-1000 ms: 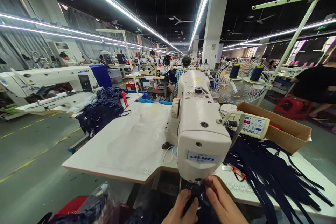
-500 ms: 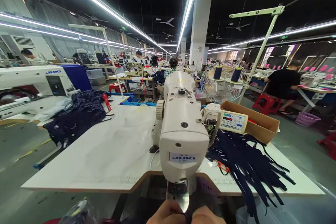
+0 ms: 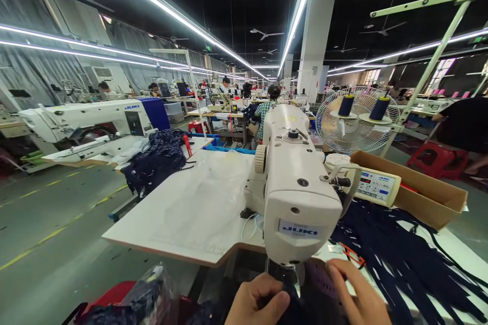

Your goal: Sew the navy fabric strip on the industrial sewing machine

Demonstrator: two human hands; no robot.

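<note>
Left hand (image 3: 257,304) pinches dark fabric (image 3: 301,304) under machine (image 3: 297,203) at table's (image 3: 183,223) near edge; right hand (image 3: 358,297) lies flat, fingers open; fingertips near needle risk a prick

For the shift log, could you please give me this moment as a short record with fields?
Setting: garment factory floor, rows of sewing stations
Machine: white Juki sewing machine on a white table
Left hand: pinching dark navy fabric below the machine head
Right hand: spread open, resting beside that fabric
Right of machine: navy fabric strips, control panel, cardboard box
Behind: fan, two navy thread cones
</note>
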